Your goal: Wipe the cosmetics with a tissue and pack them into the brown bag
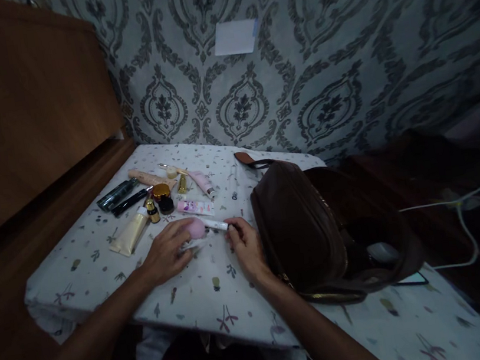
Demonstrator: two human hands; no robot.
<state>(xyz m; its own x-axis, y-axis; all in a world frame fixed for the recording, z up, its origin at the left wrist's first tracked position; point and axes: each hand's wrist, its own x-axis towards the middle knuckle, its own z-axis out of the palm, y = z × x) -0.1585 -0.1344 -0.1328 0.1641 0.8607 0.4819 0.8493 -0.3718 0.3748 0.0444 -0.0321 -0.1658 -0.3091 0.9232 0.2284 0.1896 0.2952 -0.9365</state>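
Observation:
My left hand (pixel 170 252) has its fingers curled over a round pink makeup sponge (pixel 196 228), low above the patterned cloth. Some thin whitish, see-through material (pixel 195 243) shows below the sponge; what it is I cannot make out. My right hand (pixel 245 245) pinches the end of a slim white tube (pixel 215 224), whose other end reaches the sponge. Just beyond the hands lies a pink-and-white printed tube (pixel 195 207). A cream-coloured tube (pixel 130 233) and a small dark dropper bottle with gold trim (pixel 152 211) are left of them.
A dark brown leather bag (pixel 294 220) stands close to my right forearm, its strap toward the wall. Several cosmetics lie farther back, including a gold-lidded jar (pixel 161 191) and a pale pink tube (pixel 201 183). Wooden furniture (pixel 28 102) borders the left; a white cable (pixel 466 231) runs at right.

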